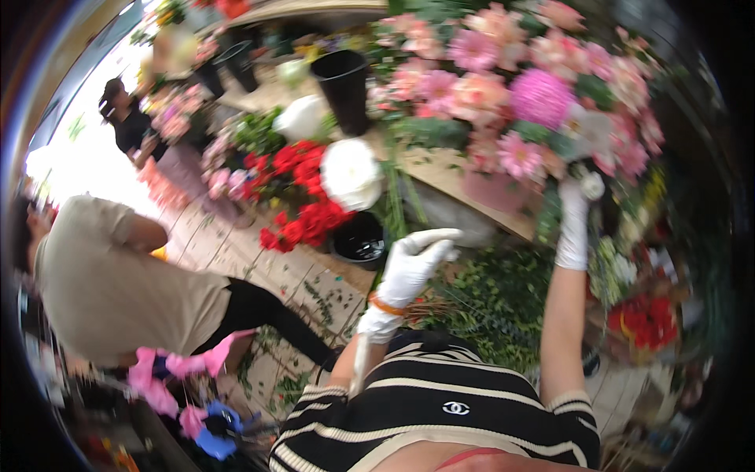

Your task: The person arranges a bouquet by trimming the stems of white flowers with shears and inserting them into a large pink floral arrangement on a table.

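My left hand, in a white glove with an orange band at the wrist, is raised in the middle with fingers slightly bent and apart, holding nothing visible. Green stems lie behind it on a wooden worktable. My gloved right hand reaches up into a large arrangement of pink and peach flowers at the upper right, beside a small white flower. Its fingers are curled and partly hidden, so what they grip is unclear. A big magenta bloom sits above it.
Red flowers, a white bloom and black buckets stand left of the stems. A person in beige is close on my left; another stands farther back. Cut greenery lies below the table, pink wrapping at lower left.
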Motion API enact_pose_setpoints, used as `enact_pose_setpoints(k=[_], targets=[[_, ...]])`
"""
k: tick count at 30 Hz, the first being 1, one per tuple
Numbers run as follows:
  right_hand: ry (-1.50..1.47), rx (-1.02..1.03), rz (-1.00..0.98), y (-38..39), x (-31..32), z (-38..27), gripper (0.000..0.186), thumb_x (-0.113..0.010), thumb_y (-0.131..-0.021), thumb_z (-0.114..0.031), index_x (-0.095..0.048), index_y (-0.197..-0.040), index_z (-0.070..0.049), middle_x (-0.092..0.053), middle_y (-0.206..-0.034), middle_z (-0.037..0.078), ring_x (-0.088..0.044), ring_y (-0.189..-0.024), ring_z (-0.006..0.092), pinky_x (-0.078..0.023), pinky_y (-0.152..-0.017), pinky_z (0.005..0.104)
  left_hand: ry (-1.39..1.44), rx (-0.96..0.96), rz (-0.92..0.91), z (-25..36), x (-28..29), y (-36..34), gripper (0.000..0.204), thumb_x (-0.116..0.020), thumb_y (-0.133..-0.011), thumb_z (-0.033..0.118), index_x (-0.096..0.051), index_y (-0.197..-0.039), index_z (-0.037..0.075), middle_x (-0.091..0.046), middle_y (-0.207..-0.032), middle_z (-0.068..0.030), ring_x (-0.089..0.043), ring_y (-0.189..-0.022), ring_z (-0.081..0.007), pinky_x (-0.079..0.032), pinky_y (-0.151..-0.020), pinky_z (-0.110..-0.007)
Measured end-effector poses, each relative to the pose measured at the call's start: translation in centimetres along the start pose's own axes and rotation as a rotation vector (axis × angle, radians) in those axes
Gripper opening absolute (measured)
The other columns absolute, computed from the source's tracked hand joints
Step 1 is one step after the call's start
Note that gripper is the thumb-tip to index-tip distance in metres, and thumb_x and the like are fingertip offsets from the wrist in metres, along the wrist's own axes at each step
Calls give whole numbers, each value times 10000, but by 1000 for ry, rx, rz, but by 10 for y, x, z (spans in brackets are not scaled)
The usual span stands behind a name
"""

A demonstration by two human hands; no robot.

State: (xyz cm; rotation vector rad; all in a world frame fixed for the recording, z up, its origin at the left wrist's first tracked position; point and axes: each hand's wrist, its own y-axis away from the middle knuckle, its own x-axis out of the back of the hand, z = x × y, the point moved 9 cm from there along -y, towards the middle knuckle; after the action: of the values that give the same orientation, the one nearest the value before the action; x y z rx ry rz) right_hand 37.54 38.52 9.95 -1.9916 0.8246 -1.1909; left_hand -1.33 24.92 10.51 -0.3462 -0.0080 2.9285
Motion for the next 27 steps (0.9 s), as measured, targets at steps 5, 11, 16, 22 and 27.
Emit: enact_pose_setpoints(k=[5,11,16,22,27], targets=[[-465,-280,64,-1,32,-48,419,-733,-693,-22,-599,-1090,-13,-643,-949,43,-602,-847,148,-484,-785,285,-67,8,66,-21,17,9,224,-597,-885,96,-657,-1093,36,-658,-752,4,-428,-508,5,-282,-440,-146],[-455,-417,248,31,69,-47,440,-764,-686,-11,-569,-1079,-24,-616,-956,35,-586,-871,117,-476,-802,264,-102,-18,65,-19,8,15,227,-558,-903,84,-638,-1107,26,-646,-744,-11,-389,-476,3,-282,-431,-147],[-823,-472,199,30,83,-67,421,-698,-772,-4,-517,-1152,0,-612,-1016,74,-599,-903,161,-475,-840,286,-6,-104,67,-14,-1,14,362,-506,-950,191,-514,-1275,34,-623,-748,0,-361,-481,8,-286,-440,-146],[-706,-324,263,73,155,-158,316,-563,-875,-17,-494,-1183,7,-585,-1054,113,-567,-920,171,-477,-802,293,105,-403,157,-14,6,9,429,-448,-974,360,-425,-1263,45,-586,-844,-30,-380,-510,-21,-327,-469,-155],[-1038,185,-769,130,136,-326,283,-605,-871,-128,-578,-1134,-27,-618,-1064,131,-596,-979,243,-465,-862,346,188,-393,61,-29,0,14,274,-485,-955,255,-479,-1160,72,-563,-898,-37,-434,-602,-54,-383,-553,-184]])
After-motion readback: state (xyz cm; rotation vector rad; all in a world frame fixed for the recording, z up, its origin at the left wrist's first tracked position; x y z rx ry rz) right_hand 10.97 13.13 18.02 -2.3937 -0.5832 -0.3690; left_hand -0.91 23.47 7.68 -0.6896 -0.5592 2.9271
